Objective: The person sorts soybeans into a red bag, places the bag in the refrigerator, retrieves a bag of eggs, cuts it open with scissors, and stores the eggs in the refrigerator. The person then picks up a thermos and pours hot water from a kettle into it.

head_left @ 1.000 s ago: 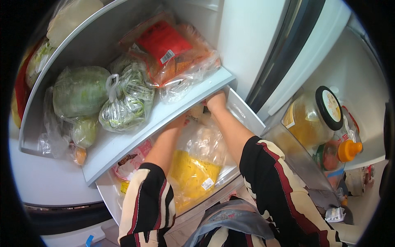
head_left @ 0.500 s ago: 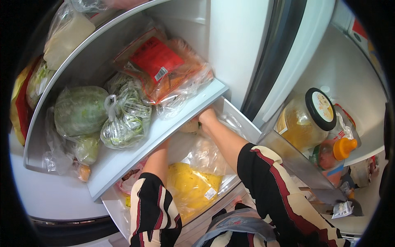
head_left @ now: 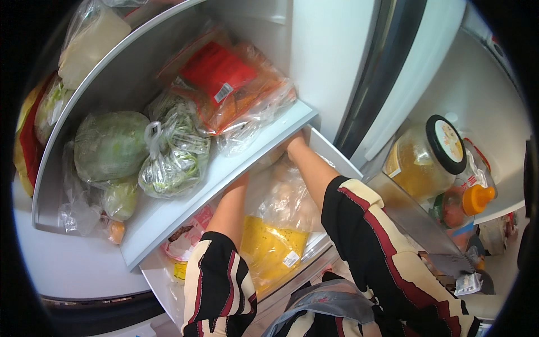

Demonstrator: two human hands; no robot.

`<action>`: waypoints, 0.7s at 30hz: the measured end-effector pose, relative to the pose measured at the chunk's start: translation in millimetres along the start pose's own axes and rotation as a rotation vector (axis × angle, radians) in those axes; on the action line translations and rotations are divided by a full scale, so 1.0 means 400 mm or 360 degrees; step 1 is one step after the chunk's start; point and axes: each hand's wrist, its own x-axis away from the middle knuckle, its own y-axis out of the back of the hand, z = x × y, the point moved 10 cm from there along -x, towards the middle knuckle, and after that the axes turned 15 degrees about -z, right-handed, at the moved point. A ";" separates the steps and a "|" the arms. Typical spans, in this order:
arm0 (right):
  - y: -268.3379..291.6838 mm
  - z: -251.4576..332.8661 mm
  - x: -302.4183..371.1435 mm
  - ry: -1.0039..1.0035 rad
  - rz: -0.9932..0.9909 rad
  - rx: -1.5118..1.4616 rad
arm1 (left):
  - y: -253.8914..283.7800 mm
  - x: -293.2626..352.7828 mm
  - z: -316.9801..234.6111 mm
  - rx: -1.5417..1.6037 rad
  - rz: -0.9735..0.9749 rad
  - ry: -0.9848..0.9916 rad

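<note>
A person in sleeves striped black, cream and maroon (head_left: 365, 236), a grey-blue cloth (head_left: 325, 306) at the waist, reaches with both arms into an open refrigerator drawer (head_left: 163, 289). The left forearm (head_left: 229, 210) runs under the edge of a pale blue shelf (head_left: 222, 194), which hides the left hand. The right hand (head_left: 293, 142), to its right, shows only near the wrist before the same edge covers it. The wrists are apart; whether either hand grips anything cannot be told.

In the drawer, a flat yellow package (head_left: 269, 238) in clear plastic bears a small white sticker (head_left: 291, 259), its print too fine to read. Behind it, between the forearms, lies a clear plastic bag (head_left: 286, 196) with pale contents; a pink-and-white package (head_left: 188, 236) lies left of the left forearm.

On the shelf above sit a large green melon-like vegetable (head_left: 109, 147) in film, a tied bag of leafy greens (head_left: 175, 163) and an orange packet (head_left: 238, 109) with a red panel (head_left: 219, 68) and a white barcode label (head_left: 223, 92).

To the right, the door bin (head_left: 418, 219) carries an amber-filled jar (head_left: 415, 165), its black lid (head_left: 435, 135) topped by a round, printed white label (head_left: 450, 140), and a bottle with an orange cap (head_left: 479, 199).
</note>
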 end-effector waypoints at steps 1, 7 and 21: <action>0.018 0.019 0.011 0.0086 0.0002 0.0235 | 0.016 -0.006 -0.002 -0.0074 -0.0083 -0.0085; 0.126 0.077 0.108 -0.0162 -0.0027 0.0703 | 0.034 0.103 -0.076 -0.0326 -0.0469 -0.1090; 0.249 0.272 0.416 0.0410 0.0592 0.0887 | -0.027 0.243 0.003 -0.0778 0.1457 -0.0268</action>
